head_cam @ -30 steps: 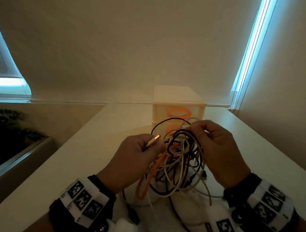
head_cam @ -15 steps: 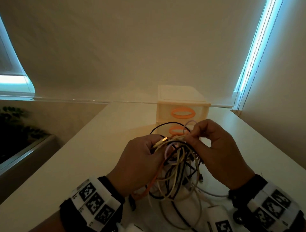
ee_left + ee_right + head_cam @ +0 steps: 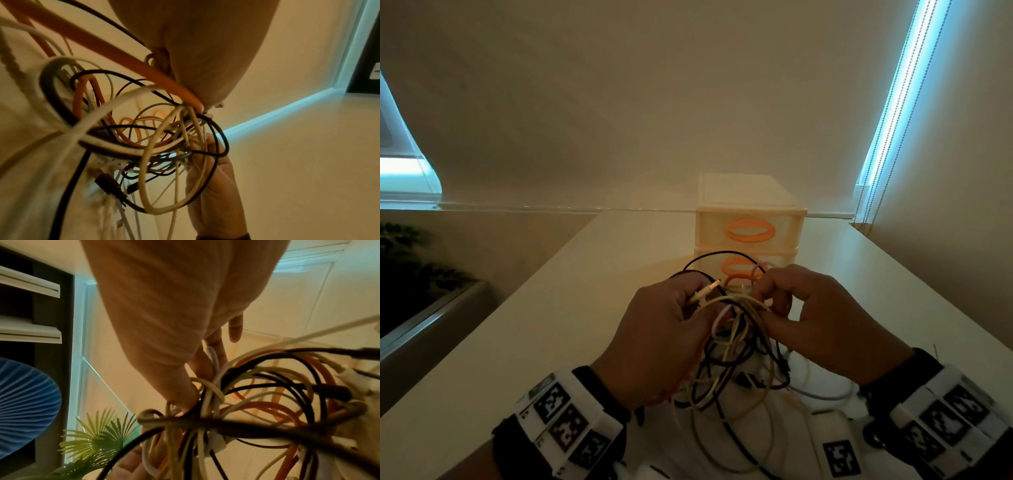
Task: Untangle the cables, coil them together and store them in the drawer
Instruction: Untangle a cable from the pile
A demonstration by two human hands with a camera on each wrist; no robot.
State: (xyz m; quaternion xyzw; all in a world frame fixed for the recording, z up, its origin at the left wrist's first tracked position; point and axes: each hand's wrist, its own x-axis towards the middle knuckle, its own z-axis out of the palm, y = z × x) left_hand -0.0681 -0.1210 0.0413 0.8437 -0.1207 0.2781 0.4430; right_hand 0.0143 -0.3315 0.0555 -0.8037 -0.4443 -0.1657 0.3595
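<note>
A tangle of cables (image 3: 736, 346), black, cream, white, pink and orange, hangs between both hands above the white table (image 3: 524, 329). My left hand (image 3: 664, 332) grips a bunch of strands, and a cream plug with a gold tip (image 3: 707, 289) sticks out above its thumb. My right hand (image 3: 815, 318) pinches strands at the top of the tangle. The left wrist view shows cream and black loops (image 3: 174, 162) with a wide orange cable (image 3: 115, 53) running under the palm. In the right wrist view the fingers (image 3: 205, 369) close on white and cream strands (image 3: 211, 386). Behind stands the cream drawer unit (image 3: 748, 212), both orange-handled drawers closed.
The table runs back to a wall with lit window blinds on the left and right. A dark planter ledge (image 3: 424, 308) with foliage lies off the table's left edge. Loose cable ends (image 3: 729, 428) trail on the table near my body. A green plant (image 3: 94, 443) shows in the right wrist view.
Both hands have drawn closer together around the top of the tangle. The right hand has worked new strands between its fingers, while the left keeps the plug end.
</note>
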